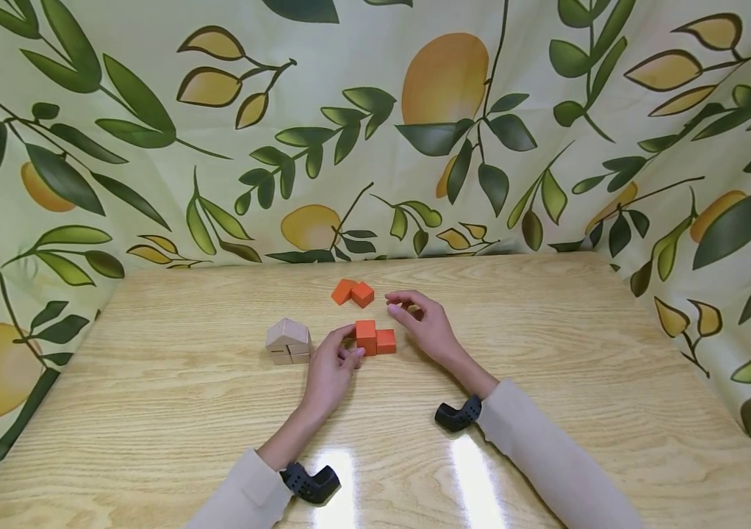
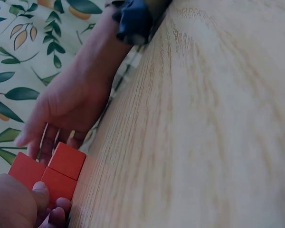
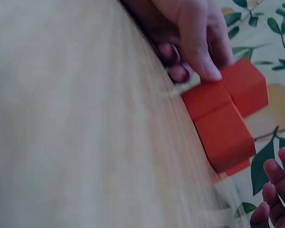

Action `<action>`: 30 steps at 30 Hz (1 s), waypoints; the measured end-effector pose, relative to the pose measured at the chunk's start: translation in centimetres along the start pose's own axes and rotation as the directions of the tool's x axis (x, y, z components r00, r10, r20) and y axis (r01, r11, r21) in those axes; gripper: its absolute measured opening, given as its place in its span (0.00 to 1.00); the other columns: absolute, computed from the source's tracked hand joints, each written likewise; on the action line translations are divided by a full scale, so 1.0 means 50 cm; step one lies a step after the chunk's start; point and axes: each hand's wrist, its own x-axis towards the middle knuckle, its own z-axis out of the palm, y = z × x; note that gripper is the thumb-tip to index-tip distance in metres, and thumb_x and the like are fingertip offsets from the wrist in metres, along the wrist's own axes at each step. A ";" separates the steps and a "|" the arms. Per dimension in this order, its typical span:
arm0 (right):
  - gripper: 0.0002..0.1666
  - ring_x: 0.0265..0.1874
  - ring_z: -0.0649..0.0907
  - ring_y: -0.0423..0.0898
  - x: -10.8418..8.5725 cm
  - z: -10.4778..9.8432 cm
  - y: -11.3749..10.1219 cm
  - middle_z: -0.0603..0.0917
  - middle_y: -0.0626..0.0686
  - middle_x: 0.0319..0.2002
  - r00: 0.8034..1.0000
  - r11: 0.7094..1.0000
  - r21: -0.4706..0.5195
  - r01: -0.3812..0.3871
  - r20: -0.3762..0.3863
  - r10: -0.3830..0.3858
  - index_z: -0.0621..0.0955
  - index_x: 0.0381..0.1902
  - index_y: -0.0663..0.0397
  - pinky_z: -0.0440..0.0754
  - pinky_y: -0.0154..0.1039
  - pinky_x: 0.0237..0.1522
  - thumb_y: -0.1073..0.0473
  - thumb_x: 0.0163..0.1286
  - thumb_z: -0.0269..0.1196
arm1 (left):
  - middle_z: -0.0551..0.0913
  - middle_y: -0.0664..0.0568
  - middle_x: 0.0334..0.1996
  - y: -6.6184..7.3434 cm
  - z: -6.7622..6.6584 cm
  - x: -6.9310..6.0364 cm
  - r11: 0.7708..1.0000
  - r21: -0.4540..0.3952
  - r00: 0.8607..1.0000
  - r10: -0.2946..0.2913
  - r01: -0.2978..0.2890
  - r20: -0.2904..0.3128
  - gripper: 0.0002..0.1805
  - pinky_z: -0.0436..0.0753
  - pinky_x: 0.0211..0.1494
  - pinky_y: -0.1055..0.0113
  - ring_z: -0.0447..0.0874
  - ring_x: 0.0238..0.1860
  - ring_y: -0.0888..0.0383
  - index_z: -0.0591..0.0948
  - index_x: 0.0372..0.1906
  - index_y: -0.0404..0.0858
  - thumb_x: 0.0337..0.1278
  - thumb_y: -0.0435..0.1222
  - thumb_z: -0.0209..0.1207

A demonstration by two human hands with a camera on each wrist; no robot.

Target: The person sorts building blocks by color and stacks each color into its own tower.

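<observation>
Near the middle of the table, one orange cube (image 1: 365,332) stands on another orange block, with a third orange block (image 1: 386,342) against its right side. My left hand (image 1: 331,371) grips the stack from the left. Its thumb (image 2: 41,194) lies on the front face of the lower block. To the right, apart from the blocks, my right hand (image 1: 430,332) hovers with loosely bent fingers and nothing in them. The right wrist view also shows the upper cube (image 3: 244,85) jutting above the two lower ones.
Two loose orange blocks (image 1: 363,294) lie touching or close together behind the stack. Left of my left hand stands a small structure of plain wooden blocks (image 1: 288,339) with a peaked top. A leaf-patterned cloth (image 1: 349,176) hangs behind the wooden table (image 1: 170,411).
</observation>
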 end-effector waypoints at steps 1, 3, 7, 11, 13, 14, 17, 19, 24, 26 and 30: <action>0.18 0.44 0.75 0.49 0.006 0.000 0.002 0.82 0.52 0.48 1.000 1.000 0.008 0.001 -0.002 -0.001 0.81 0.53 0.55 0.72 0.44 0.43 0.54 0.69 0.62 | 0.78 0.51 0.25 0.000 0.000 0.000 1.000 -0.001 1.000 -0.004 0.004 0.000 0.22 0.73 0.25 0.70 0.75 0.23 0.59 0.74 0.60 0.33 0.59 0.27 0.61; 0.19 0.43 0.75 0.52 0.015 -0.001 -0.003 0.82 0.56 0.48 1.000 1.000 0.015 -0.006 0.003 0.006 0.80 0.54 0.59 0.72 0.46 0.44 0.57 0.68 0.63 | 0.77 0.51 0.25 0.001 0.000 -0.001 1.000 -0.004 1.000 -0.007 0.007 0.002 0.22 0.73 0.25 0.70 0.75 0.23 0.59 0.74 0.60 0.33 0.60 0.27 0.60; 0.20 0.43 0.76 0.52 0.031 0.000 -0.005 0.82 0.57 0.48 1.000 1.000 0.013 -0.006 0.012 0.006 0.79 0.55 0.59 0.73 0.48 0.46 0.58 0.67 0.64 | 0.77 0.51 0.25 0.001 -0.001 -0.001 1.000 -0.007 1.000 0.002 -0.002 0.002 0.22 0.74 0.26 0.70 0.75 0.24 0.59 0.74 0.60 0.32 0.60 0.27 0.60; 0.22 0.43 0.77 0.47 0.052 0.005 0.025 0.81 0.49 0.50 0.999 1.000 -0.005 -0.017 0.045 0.017 0.79 0.56 0.51 0.75 0.46 0.48 0.54 0.65 0.66 | 0.78 0.51 0.26 0.000 -0.001 0.000 1.000 -0.011 1.000 0.017 -0.017 0.006 0.22 0.74 0.25 0.70 0.76 0.23 0.60 0.74 0.59 0.31 0.59 0.27 0.60; 0.23 0.43 0.78 0.46 0.062 0.007 0.027 0.80 0.48 0.51 0.996 1.000 -0.019 -0.021 0.083 0.022 0.78 0.57 0.51 0.75 0.44 0.48 0.55 0.65 0.66 | 0.78 0.51 0.26 0.000 -0.001 0.000 1.000 -0.011 1.000 0.015 -0.015 0.006 0.21 0.74 0.25 0.70 0.76 0.23 0.59 0.74 0.59 0.31 0.59 0.27 0.60; 0.23 0.43 0.78 0.46 0.066 0.007 0.027 0.80 0.47 0.52 0.994 0.999 -0.026 -0.025 0.102 0.028 0.78 0.57 0.50 0.75 0.44 0.47 0.55 0.65 0.66 | 0.78 0.51 0.26 0.000 -0.001 0.000 1.000 -0.012 1.000 0.013 -0.013 0.006 0.21 0.74 0.25 0.70 0.76 0.23 0.59 0.74 0.59 0.31 0.59 0.27 0.60; 0.24 0.40 0.78 0.46 0.078 0.009 0.026 0.79 0.47 0.54 0.988 0.998 -0.045 -0.038 0.150 0.044 0.76 0.59 0.49 0.75 0.42 0.44 0.56 0.65 0.66 | 0.78 0.51 0.25 0.001 -0.002 0.000 1.000 -0.014 1.000 0.008 -0.008 0.004 0.22 0.74 0.26 0.70 0.76 0.23 0.59 0.74 0.59 0.32 0.59 0.27 0.60; 0.25 0.39 0.77 0.46 0.084 0.009 0.027 0.78 0.49 0.55 0.984 0.997 -0.052 -0.048 0.168 0.056 0.75 0.60 0.50 0.75 0.40 0.42 0.57 0.65 0.66 | 0.78 0.49 0.26 0.000 -0.001 -0.001 1.000 -0.020 1.000 0.014 -0.014 0.001 0.23 0.74 0.26 0.70 0.76 0.23 0.59 0.74 0.60 0.32 0.59 0.27 0.61; 0.27 0.38 0.77 0.51 0.096 0.007 0.034 0.75 0.60 0.58 0.980 0.999 -0.021 -0.040 0.193 0.043 0.73 0.62 0.59 0.74 0.37 0.36 0.63 0.66 0.64 | 0.80 0.46 0.46 -0.004 0.001 0.000 0.997 -0.041 0.998 0.064 -0.064 -0.017 0.27 0.76 0.28 0.69 0.78 0.25 0.58 0.73 0.63 0.39 0.58 0.27 0.62; 0.28 0.38 0.77 0.53 0.099 0.008 0.036 0.74 0.63 0.59 0.980 1.000 -0.004 -0.029 0.199 0.029 0.72 0.63 0.62 0.73 0.37 0.35 0.64 0.66 0.64 | 0.78 0.47 0.53 -0.006 0.002 0.001 0.995 -0.048 0.996 0.084 -0.085 -0.024 0.28 0.77 0.29 0.69 0.78 0.26 0.58 0.72 0.64 0.42 0.58 0.27 0.62; 0.28 0.37 0.77 0.49 0.100 0.009 0.036 0.75 0.57 0.59 0.978 0.999 -0.022 -0.037 0.206 0.040 0.73 0.63 0.55 0.74 0.35 0.36 0.61 0.66 0.64 | 0.76 0.51 0.55 -0.007 0.002 0.002 0.993 -0.056 0.995 0.101 -0.102 -0.026 0.29 0.77 0.29 0.68 0.78 0.26 0.59 0.72 0.64 0.47 0.58 0.27 0.62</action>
